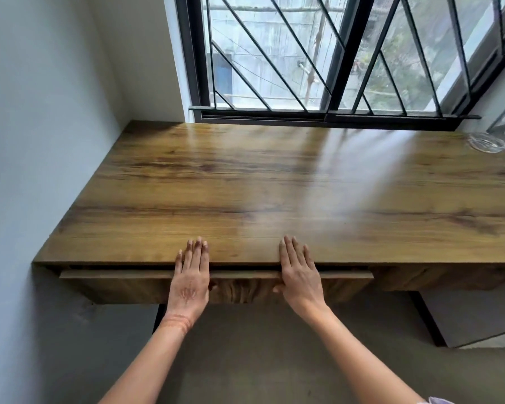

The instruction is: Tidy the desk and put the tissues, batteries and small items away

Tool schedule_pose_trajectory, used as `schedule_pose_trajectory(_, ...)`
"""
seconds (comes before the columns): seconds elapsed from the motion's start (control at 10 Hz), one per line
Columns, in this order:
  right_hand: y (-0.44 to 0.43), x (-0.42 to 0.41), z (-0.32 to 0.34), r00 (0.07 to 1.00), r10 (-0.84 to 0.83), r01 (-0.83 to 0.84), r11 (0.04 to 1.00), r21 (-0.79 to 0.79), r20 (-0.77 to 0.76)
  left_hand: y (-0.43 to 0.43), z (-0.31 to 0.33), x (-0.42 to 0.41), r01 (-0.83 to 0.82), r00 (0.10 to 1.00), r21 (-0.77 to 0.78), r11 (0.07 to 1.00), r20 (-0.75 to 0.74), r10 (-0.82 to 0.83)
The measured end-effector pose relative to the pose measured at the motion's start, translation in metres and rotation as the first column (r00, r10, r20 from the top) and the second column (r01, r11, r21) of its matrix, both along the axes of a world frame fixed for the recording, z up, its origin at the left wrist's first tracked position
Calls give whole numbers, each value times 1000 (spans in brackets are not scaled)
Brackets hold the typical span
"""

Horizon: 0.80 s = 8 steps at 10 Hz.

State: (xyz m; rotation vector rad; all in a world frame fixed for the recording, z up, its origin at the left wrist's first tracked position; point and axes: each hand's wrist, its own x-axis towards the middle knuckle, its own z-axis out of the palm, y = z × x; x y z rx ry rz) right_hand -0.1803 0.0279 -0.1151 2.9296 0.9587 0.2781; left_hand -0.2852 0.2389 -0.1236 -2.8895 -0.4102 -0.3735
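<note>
Both grips lie flat and empty: left hand (190, 275) and right hand (299, 272) across the brown wood-grain table (274, 185) edge and its shallow wooden drawer (114, 282); push evenly. Tissues, batteries unseen

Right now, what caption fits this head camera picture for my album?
Two bare hands, left hand and right hand, lie flat over the brown wooden desk edge and its slightly open drawer.
</note>
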Motion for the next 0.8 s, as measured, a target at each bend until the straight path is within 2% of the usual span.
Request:
schedule_pose_trajectory(0.1, 1, 4, -9, 999, 17, -19, 999, 51, 39, -1, -3, 3, -30, 999, -28, 999, 10, 30)
schedule_pose_trajectory(0.3, 5, 10, -35, 968, -20, -15, 990, 137, 252, 2, -13, 11, -2, 986, 37, 999, 166, -5)
schedule_pose_trajectory(0.4, 2, 14, -39, 937, -2, -50, 989, 140, 350, 7, -20, 12, 9, 972, 81, 997, 234, -28)
schedule_pose_trajectory(0.5, 0, 17, -41, 910, 28, -88, 988, 127, 413, 4, -15, 12, 10, 970, 58, 998, 243, -23)
schedule_pose_trajectory(0.6, 2, 14, -37, 911, 35, -100, 985, 139, 411, -6, -7, 14, -39, 980, -17, 999, 196, 42)
schedule_pose_trajectory(0.7, -2, 14, -34, 926, 58, -122, 981, 151, 374, -19, 1, 18, -103, 993, -117, 988, 43, 108)
schedule_pose_trajectory(0.8, -2, 14, -20, 964, 77, -138, 963, 233, 253, -41, 9, 28, -52, 996, -148, 988, 59, 61)
